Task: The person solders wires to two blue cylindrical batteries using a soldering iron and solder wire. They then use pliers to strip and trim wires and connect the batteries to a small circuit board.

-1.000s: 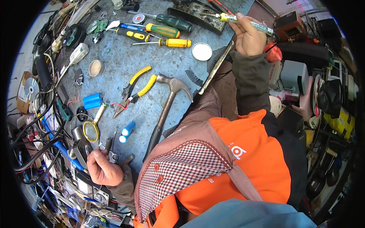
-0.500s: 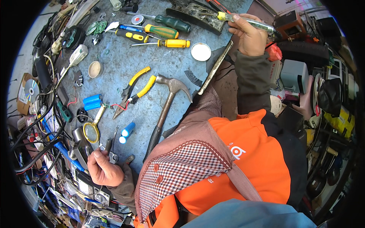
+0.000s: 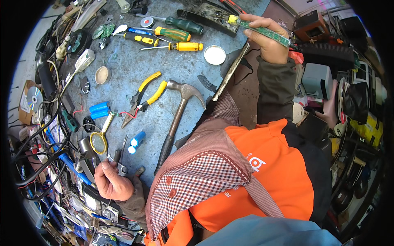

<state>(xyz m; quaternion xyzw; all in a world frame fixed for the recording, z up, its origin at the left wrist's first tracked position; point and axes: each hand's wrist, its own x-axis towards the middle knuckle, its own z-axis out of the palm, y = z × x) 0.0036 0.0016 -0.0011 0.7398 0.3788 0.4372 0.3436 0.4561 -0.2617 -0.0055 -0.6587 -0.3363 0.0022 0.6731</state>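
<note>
The blue workbench (image 3: 123, 78) spreads under everything, and on it the hammer (image 3: 180, 110) lies diagonally, head away from the person and grip toward the apron, probably just set down within reach. Beyond the hammer's head and to its right sits the long black tray (image 3: 207, 17), with dark residue and bits in it; it may serve to catch hot scraps. The yellow-handled pliers (image 3: 143, 94) rest half open just left of the hammer's head, perhaps left so for a quick pick-up. The right hand (image 3: 266, 39), beyond the hammer and right of it, is closed around the soldering tool (image 3: 262, 32), its fingers parted only by the handle's thickness, a grip likely meant for steering a fine end. The left hand (image 3: 113, 180), left of the hammer's grip, is curled with thumb near forefinger; whether those tips pinch anything, I cannot tell. The soldering tool, held over the far right side as seen from the hammer, is slim, with a clear handle showing green inside, a yellow collar toward the tray and a dark cord end; its tip is hard to make out. Smaller again, 2 blue cells (image 3: 136, 142) lie side by side, left of the hammer's handle.
</note>
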